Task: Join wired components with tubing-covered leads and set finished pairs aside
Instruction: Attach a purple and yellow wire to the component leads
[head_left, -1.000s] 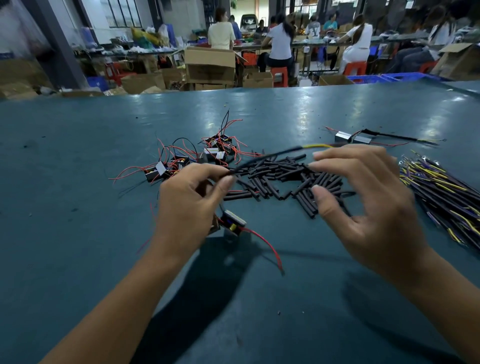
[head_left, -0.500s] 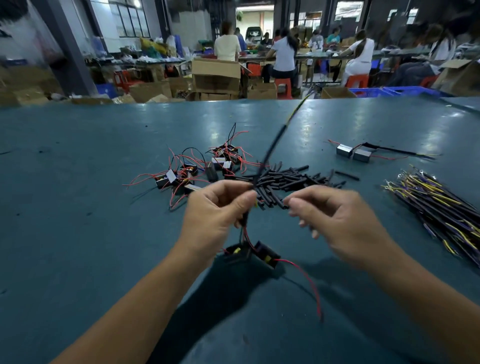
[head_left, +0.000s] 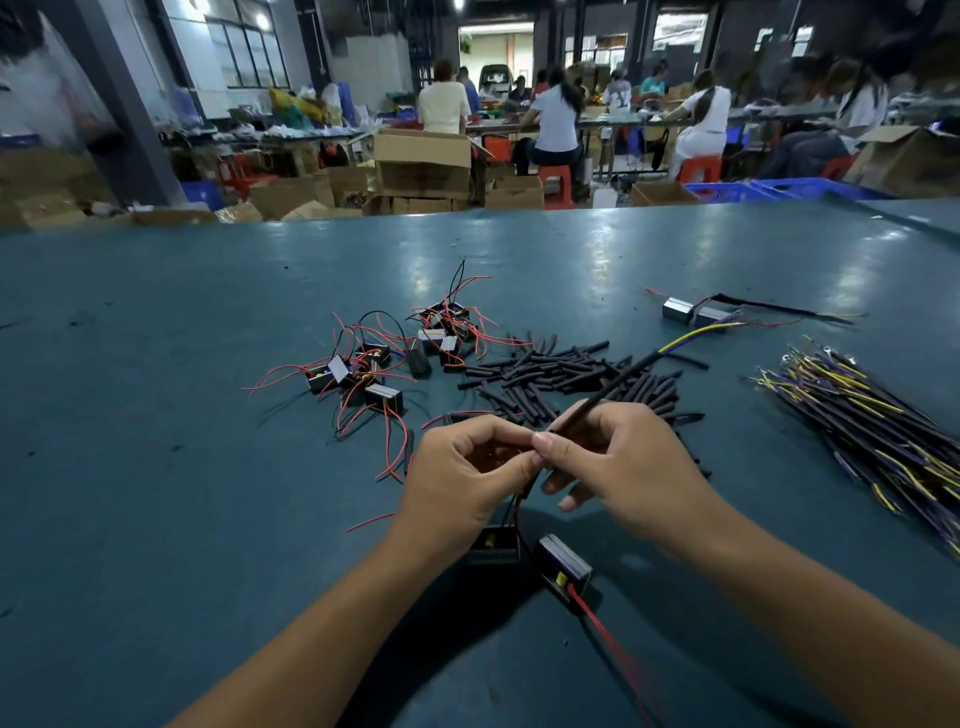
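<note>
The tubing-covered lead (head_left: 618, 382), upright half a second ago, now slants up-right from where the left hand (head_left: 467, 473) and right hand (head_left: 618, 462) pinch it together, two components (head_left: 563, 566) dangling below the fingertips: joining looks underway.

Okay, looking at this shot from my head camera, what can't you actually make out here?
- Where the wires meet: hidden in the head view between the left hand and right hand.
- The component below the left hand: shadowed and partly covered by the wrist.
- The bundle of sleeved wires: cut off by the right edge.
- The finished pair set aside: too small for detail.
- Background workers: blurred.
</note>
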